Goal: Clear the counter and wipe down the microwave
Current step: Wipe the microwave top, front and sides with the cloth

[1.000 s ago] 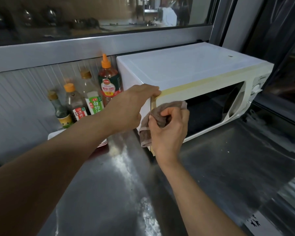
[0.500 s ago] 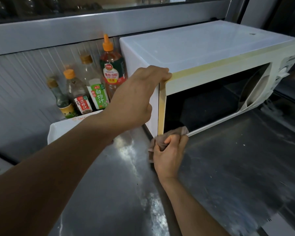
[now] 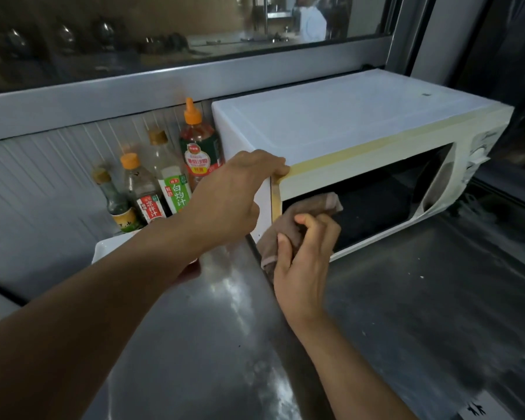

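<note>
Dim, cool light overall. The microwave (image 3: 346,122) top at upper right is the brightest area, softly washed out. Pale glare streaks run down the steel counter (image 3: 240,313) at lower center. The window (image 3: 134,34) across the top is murky with reflections. Edges bend from wide-angle distortion; detail is slightly soft throughout.

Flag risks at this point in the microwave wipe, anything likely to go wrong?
1. The left hand grips the microwave at its top front corner; a hard wipe might slide it on the steel counter.
2. The bottles stand close beside the left arm; an elbow shift could topple them.
3. The right hand holds the cloth bunched, so coverage may be patchy.
</note>
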A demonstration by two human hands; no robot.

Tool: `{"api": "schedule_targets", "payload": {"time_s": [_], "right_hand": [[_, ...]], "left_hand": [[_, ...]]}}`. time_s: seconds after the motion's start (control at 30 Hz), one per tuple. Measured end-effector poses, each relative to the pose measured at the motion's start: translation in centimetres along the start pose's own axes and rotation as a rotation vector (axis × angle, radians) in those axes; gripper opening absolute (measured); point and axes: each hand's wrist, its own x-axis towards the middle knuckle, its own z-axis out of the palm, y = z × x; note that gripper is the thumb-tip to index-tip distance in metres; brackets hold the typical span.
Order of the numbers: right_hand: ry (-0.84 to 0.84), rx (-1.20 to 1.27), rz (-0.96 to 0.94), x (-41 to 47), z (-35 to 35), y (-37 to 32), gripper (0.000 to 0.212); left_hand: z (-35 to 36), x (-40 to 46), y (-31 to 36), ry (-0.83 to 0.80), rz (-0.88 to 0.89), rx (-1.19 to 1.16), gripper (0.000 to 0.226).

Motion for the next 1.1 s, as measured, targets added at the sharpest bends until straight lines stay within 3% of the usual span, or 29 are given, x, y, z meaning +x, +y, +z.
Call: {"api": "schedule_targets", "payload": {"time_s": [0.23,0.47,0.6,0.77,1.1], "right_hand": [[-0.029,0.087,-0.032,2.8,-1.5,0.4,0.026],[0.123,0.083,0.082,10.7,-5.1,7.4,0.024],[0.087,0.027,0.008,12.4,-6.3,9.8,0.025],[0.147,-0.005,0.12,16.1,-8.3,12.7,0.023],[0.174,-0.128,0.181,16.4,-8.1,13.3,0.03]], "left_hand": [[0.0,1.1,2.8,0.107,0.004,0.27,0.037],[2.6,2.9,4.6,0.152,0.05,0.313,0.056],[3.6,3.5,5.0,0.176,0.014,0.297,0.05],[3.7,3.7,5.0,0.198,0.014,0.217,0.045],[3.9,2.9,4.8,0.22,-0.007,0.107,0.057]]}}
